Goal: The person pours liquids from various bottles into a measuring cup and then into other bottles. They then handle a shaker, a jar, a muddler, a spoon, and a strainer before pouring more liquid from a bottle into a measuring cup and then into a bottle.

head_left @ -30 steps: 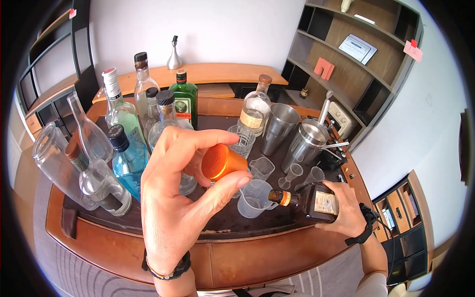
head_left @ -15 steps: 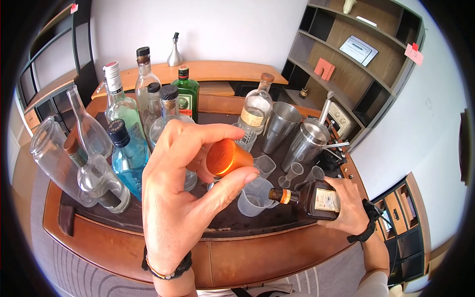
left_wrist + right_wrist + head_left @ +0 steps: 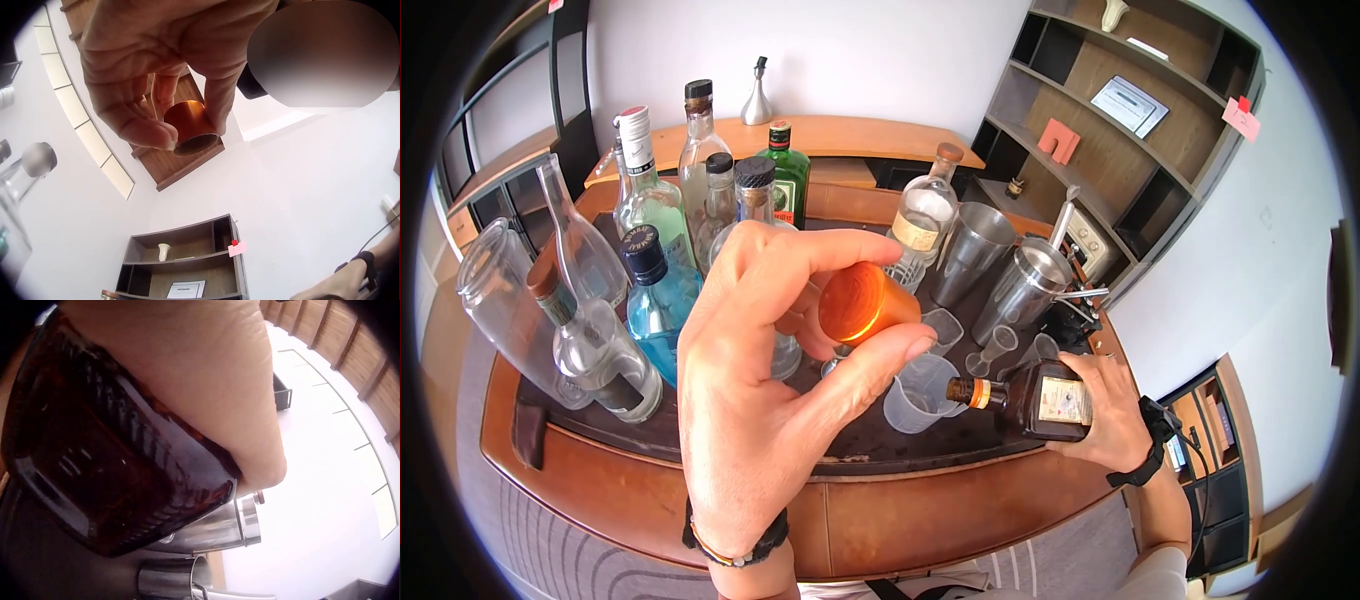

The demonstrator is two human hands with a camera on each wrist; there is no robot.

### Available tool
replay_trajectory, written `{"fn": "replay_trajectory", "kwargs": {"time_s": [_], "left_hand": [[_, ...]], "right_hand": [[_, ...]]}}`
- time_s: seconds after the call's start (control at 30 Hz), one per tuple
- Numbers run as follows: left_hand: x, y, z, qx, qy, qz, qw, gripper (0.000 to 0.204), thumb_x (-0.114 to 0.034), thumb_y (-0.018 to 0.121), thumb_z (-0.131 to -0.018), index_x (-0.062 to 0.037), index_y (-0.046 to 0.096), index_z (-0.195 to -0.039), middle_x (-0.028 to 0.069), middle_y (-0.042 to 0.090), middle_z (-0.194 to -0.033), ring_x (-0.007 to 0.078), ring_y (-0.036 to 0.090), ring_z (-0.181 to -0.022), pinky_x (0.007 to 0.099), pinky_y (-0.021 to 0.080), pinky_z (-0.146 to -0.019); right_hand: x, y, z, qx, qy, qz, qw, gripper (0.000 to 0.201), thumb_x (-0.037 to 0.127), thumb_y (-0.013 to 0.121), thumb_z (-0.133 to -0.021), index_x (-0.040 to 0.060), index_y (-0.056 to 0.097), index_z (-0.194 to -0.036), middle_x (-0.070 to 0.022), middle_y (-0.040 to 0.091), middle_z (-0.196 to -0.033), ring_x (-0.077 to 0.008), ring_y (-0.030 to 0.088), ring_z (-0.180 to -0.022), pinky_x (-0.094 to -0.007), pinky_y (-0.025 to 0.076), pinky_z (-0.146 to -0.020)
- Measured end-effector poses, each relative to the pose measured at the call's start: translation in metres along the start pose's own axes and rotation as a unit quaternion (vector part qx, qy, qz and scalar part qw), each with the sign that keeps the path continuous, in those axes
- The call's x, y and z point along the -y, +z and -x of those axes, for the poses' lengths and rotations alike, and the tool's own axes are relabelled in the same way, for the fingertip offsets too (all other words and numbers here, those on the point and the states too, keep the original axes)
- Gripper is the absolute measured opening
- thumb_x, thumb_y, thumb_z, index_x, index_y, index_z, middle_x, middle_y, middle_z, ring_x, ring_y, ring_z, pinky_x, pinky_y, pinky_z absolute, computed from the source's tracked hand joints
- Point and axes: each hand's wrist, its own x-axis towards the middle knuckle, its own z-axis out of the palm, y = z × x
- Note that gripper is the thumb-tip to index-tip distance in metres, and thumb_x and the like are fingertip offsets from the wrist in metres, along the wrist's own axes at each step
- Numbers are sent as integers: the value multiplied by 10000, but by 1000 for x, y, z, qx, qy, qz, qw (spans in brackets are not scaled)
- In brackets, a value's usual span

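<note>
Between thumb and fingers, my left hand (image 3: 765,400) pinches an orange cap (image 3: 868,304), held up above the table. The left wrist view shows the same cap (image 3: 190,127) with its hollow rim facing the camera. My right hand (image 3: 1112,415) grips a dark brown bottle (image 3: 1040,400) tilted onto its side, its uncapped neck pointing left. The mouth of that bottle is at the rim of a clear measuring cup (image 3: 915,405); whether liquid flows cannot be told. In the right wrist view the bottle's base (image 3: 94,462) fills much of the picture.
Several glass bottles, among them a blue one (image 3: 662,310) and a green one (image 3: 792,175), stand left and behind. A clear bottle (image 3: 925,215), metal shakers (image 3: 972,255) and small jiggers (image 3: 997,348) stand beyond the cup. The padded leather table edge (image 3: 880,525) runs in front.
The left hand has risen slightly with the cap, which shifted a little to the right. The right hand still holds the brown bottle tilted. The head view has moved slightly.
</note>
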Motion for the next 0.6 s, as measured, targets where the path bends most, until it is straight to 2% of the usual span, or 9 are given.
{"fn": "replay_trajectory", "kwargs": {"time_s": [0.6], "left_hand": [[-1,-5,0,-22,18,-28,999,406,-12,823,-731,4,680,-1110,26,568,-992,90,558,-833,220,466,-776]], "right_hand": [[4,-2,-5,-1,-9,26,1000,1032,162,932,-465,83,480,-1389,-138,545,-1198,-340,522,-1118,-417,381,-967]]}}
